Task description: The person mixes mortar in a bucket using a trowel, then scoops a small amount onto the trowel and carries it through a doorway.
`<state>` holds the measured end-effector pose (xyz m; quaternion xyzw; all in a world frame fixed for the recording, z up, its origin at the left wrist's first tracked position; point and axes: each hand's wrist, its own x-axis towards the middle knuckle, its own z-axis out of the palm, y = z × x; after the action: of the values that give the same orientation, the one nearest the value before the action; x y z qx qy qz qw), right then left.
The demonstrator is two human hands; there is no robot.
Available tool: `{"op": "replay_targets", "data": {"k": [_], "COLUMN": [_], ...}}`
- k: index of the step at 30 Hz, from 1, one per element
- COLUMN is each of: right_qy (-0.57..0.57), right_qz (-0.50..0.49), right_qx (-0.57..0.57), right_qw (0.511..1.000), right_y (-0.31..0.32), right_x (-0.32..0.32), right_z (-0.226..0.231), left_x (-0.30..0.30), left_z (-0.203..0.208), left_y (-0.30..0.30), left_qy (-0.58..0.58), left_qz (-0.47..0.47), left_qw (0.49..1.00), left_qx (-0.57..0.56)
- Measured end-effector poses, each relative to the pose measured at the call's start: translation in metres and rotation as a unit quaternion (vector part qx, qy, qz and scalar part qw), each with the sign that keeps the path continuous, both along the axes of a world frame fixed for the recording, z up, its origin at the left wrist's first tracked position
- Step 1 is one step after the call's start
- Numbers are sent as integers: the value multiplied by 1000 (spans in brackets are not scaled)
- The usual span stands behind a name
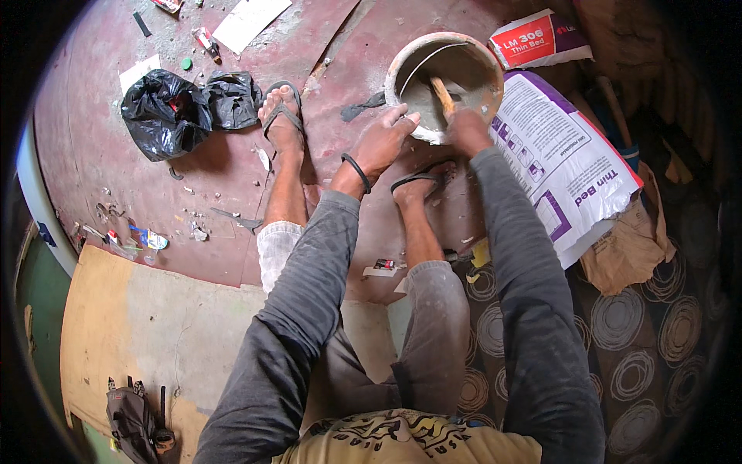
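A round bucket [495, 76] with a mortar-caked rim stands at the upper middle, with grey wet mortar [421, 83] inside and a thin wire bail across its far side. My left hand [380, 141] is closed at the bucket's near-left rim, fingers bent against it. In my right hand [468, 133], at the near-right rim, is the wooden handle of a tool [442, 94]. The handle slants into the bucket. I cannot make out the tool's working end in the mortar.
Right of the bucket lies a white and purple bag [560, 158], with a torn red bag piece [541, 40] beyond it. Black plastic bags [166, 116], paper and scraps litter the reddish floor sheet [209, 197] at left. A backpack [131, 421] sits lower left.
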<state>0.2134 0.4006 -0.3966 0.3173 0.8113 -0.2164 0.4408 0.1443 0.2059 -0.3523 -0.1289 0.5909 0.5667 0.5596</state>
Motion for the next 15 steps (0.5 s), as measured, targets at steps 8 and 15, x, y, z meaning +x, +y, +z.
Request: {"op": "replay_targets", "data": {"k": [8,15], "right_qy": [4,-15], "right_qz": [2,-112], "right_qx": [10,-174], "right_qw": [1000,978], "right_y": [7,10], "right_x": [-3,-10], "right_z": [1,12], "left_x": [1,-4], "left_z": [-7,3], "left_y": [-6,-4], "left_qy": [16,-19], "left_qz": [-12,5], "left_qw": [1000,1000], "left_qx": [-1,17]}}
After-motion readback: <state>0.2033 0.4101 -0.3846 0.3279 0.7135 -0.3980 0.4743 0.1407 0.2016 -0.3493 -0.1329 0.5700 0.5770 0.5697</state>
